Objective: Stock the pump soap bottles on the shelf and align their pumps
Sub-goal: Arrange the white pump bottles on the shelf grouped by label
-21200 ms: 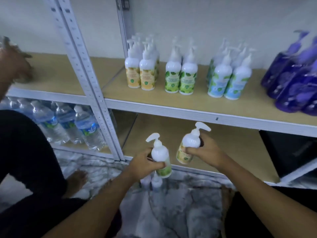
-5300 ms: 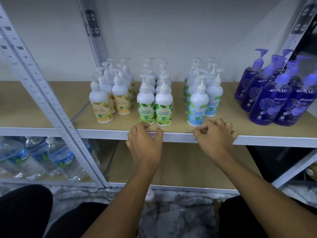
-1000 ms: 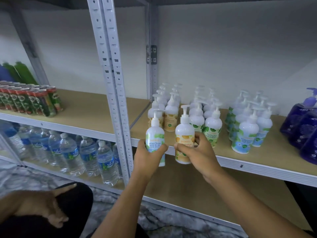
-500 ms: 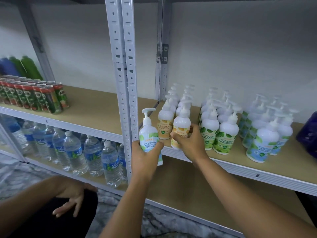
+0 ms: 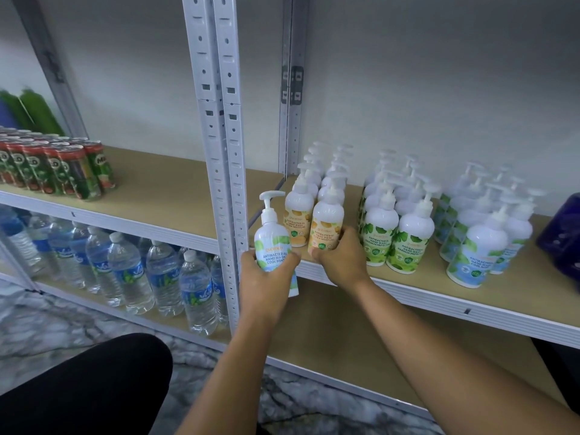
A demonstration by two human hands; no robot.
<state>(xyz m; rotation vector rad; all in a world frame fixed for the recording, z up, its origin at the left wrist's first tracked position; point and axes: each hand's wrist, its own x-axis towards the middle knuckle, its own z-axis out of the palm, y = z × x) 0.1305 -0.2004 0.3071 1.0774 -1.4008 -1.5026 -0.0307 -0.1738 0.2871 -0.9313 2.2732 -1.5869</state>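
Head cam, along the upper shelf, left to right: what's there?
Drink cans → metal upright → orange-label soap bottles → green-label soap bottles → blue-label soap bottles → purple bottle. Left out: mint soap bottle in left hand, overlapping the upright.

At 6 o'clock, a bare left forearm point(image 5: 226, 365) ending in a bare left hand point(image 5: 266, 277); at 4 o'clock, a bare right forearm point(image 5: 439, 340) and bare right hand point(image 5: 340, 257). At 7 o'clock, black trousers point(image 5: 84, 387) over a knee: plain matte cloth, smooth, rounded on top, filling that corner.
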